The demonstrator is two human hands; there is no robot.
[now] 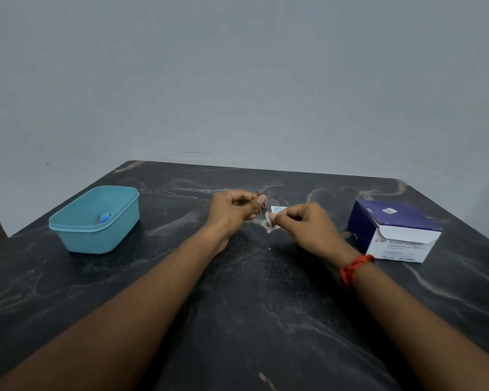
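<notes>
biggest worry first: the table (237, 306) is hard dark stone, so if anything slips out of a grip it'll bounce or skitter off somewhere. both hands work left of the box (398, 230), out in the open with nothing under them to catch a drop. the tub (102, 238) sits much further left of the box, past the hands, too far to help.

the left hand (232, 210) is curled tight round a small metal tool (264, 208), with only the tip poking out past the fingers. if that tip is sharp (too small to tell), a jerky rub could nick the fingers of the right hand (302, 224), which are right against it. the right hand pinches the wipe (278, 209) between thumb and forefinger, other fingers tucked in. it's a thin pinch on a flimsy thing, so i'd guess the wipe could tear or slide off before the tool gets cleaned all round.

looks-wise: the tool is thin, shiny and mostly hidden in the fist. the wipe is a little white square with a faint bluish mark, and a paler bit hangs down by the tool. it's just left of the box, held above the table.
</notes>
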